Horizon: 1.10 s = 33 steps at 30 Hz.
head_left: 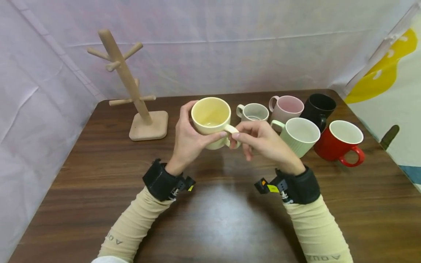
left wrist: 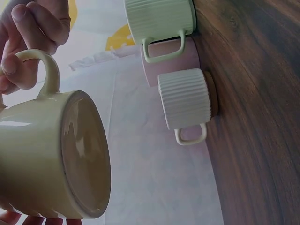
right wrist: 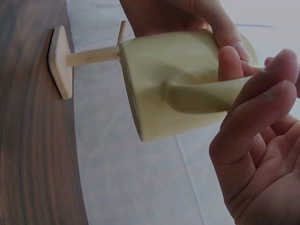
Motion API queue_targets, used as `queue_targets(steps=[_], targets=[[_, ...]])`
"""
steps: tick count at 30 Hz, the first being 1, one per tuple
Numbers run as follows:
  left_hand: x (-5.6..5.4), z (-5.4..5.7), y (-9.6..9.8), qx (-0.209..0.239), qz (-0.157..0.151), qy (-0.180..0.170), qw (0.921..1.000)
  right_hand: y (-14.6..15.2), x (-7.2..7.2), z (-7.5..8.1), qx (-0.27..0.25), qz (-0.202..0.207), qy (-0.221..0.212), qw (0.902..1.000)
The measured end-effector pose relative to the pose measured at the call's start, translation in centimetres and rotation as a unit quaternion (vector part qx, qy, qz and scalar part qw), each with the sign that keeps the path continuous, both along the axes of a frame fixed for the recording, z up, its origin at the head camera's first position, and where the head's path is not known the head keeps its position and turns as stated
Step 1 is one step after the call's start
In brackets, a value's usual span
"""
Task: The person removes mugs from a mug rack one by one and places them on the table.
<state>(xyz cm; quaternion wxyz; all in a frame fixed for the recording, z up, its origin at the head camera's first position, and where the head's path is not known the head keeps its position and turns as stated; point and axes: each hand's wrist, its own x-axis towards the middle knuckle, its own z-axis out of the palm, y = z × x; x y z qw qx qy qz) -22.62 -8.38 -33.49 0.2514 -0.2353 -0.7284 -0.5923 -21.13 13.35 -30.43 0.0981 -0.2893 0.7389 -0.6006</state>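
A pale yellow mug (head_left: 211,113) is held up above the table, between both hands. My left hand (head_left: 189,140) grips its body from the left, thumb across the front. At the right, my right hand (head_left: 260,140) pinches the mug's handle (right wrist: 201,97) between thumb and fingers. The mug's glazed underside (left wrist: 86,154) faces the left wrist camera. Farther left stands a wooden mug tree (head_left: 126,78), its pegs bare, on a square base (head_left: 149,126).
To the right stand a small whitish ribbed mug (head_left: 254,111), a pink mug (head_left: 287,107), a black mug (head_left: 318,107), a light green ribbed mug (head_left: 300,137) and a red mug (head_left: 335,142). They are close together on the dark wooden table (head_left: 98,190). A white cloth (head_left: 230,54) hangs behind.
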Motion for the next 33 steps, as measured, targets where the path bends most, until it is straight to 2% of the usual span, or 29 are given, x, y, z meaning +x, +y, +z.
queue_targets(steps=[9, 25, 33], targets=[[-0.12, -0.04, 0.2, 0.005, -0.01, 0.007, 0.9999, -0.18, 0.29, 0.09, -0.021, 0.022, -0.062, 0.9976], [0.1, -0.06, -0.1, 0.003, -0.006, 0.008, 0.9999, -0.63, 0.46, 0.08, -0.006, 0.024, -0.055, 0.9982], [0.21, -0.06, 0.0, -0.004, -0.015, 0.023, 0.9996, -0.86, 0.42, -0.02, -0.004, 0.052, -0.101, 0.9935]])
